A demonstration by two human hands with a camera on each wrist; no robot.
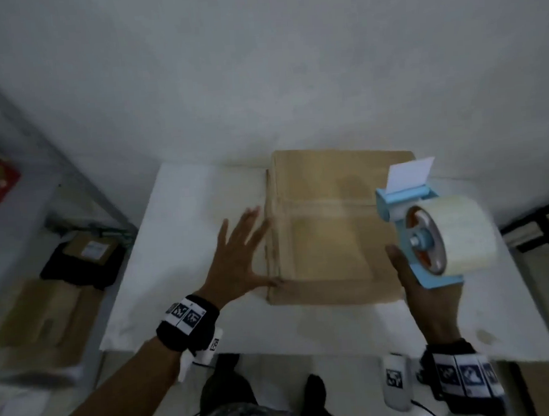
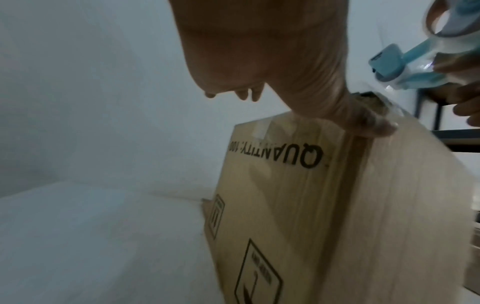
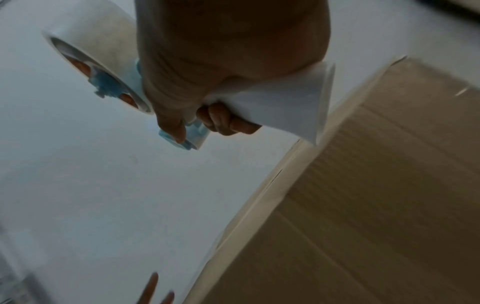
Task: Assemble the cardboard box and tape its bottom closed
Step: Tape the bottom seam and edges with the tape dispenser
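A brown cardboard box (image 1: 329, 230) stands on the white table (image 1: 196, 212), closed flaps facing up and a strip of clear tape running across them. My left hand (image 1: 236, 242) is open with fingers spread at the box's left side, and its thumb (image 2: 374, 123) touches the near-left top edge. My right hand (image 1: 422, 288) grips the handle of a blue tape dispenser (image 1: 429, 230), which carries a large clear roll and hangs above the box's right side. In the right wrist view my fingers (image 3: 223, 121) curl round the dispenser (image 3: 187, 135), beside a white flap (image 3: 285, 102).
The box's left side is printed "QUANTITY" (image 2: 280, 152). Left of the table, flattened cardboard (image 1: 38, 315) and a black bag holding a small box (image 1: 83, 258) lie on the floor. A dark shelf frame (image 1: 544, 226) stands at the right. A white wall rises behind the table.
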